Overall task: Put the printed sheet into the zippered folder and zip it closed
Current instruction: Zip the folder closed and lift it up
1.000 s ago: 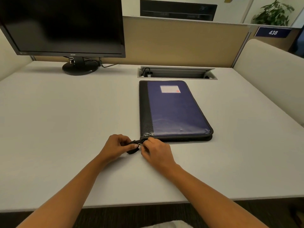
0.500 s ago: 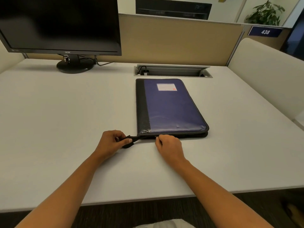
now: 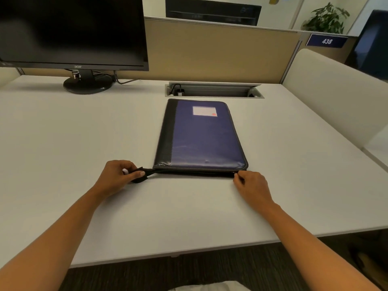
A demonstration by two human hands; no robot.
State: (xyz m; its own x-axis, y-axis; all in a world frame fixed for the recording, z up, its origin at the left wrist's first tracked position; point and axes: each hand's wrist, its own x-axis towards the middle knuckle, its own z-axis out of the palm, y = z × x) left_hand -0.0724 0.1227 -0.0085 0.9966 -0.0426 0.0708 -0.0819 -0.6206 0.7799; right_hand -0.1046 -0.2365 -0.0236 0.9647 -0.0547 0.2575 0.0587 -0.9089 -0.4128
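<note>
A blue and black zippered folder [image 3: 201,135] lies flat and closed on the white desk [image 3: 84,143], with a small white label near its far end. My left hand [image 3: 119,175] pinches the black strap [image 3: 144,174] that sticks out of the folder's near left corner. My right hand [image 3: 252,185] is at the near right corner, fingers pinched on the zipper pull along the front edge. No printed sheet is in view.
A black monitor [image 3: 71,32] on its stand is at the back left. A cable tray slot [image 3: 214,91] is set into the desk behind the folder. Beige partitions [image 3: 220,51] close off the back and right. The desk's front edge is just under my forearms.
My right hand has slid from the folder's near left corner along the front edge to the near right corner. My left hand has kept hold of the strap.
</note>
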